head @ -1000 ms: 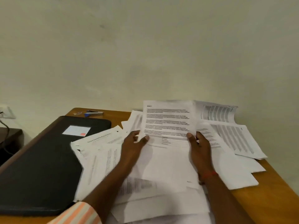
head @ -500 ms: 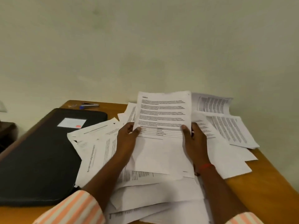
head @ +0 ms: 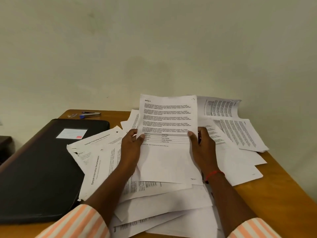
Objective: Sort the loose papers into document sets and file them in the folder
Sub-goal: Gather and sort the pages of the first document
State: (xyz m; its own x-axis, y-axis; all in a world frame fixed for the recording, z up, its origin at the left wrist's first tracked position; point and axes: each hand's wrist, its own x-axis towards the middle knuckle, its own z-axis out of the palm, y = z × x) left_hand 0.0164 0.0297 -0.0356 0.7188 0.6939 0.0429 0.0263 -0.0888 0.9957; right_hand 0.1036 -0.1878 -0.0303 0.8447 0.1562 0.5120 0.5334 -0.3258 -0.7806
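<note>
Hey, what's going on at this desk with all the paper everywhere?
A person is sorting papers. The left hand and the right hand hold up one printed sheet headed "Section 6" by its side edges, as if to read it. Under it, loose papers lie scattered over the wooden table. The black folder lies closed at the left, with a stapler behind it.

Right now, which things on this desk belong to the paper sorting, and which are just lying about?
In the job: the Section 6 sheet, pinched by the left hand and right hand; the loose papers spread under it; the closed black folder.
Lying about: the stapler by the wall, untouched; the dark object at the left edge.
</note>
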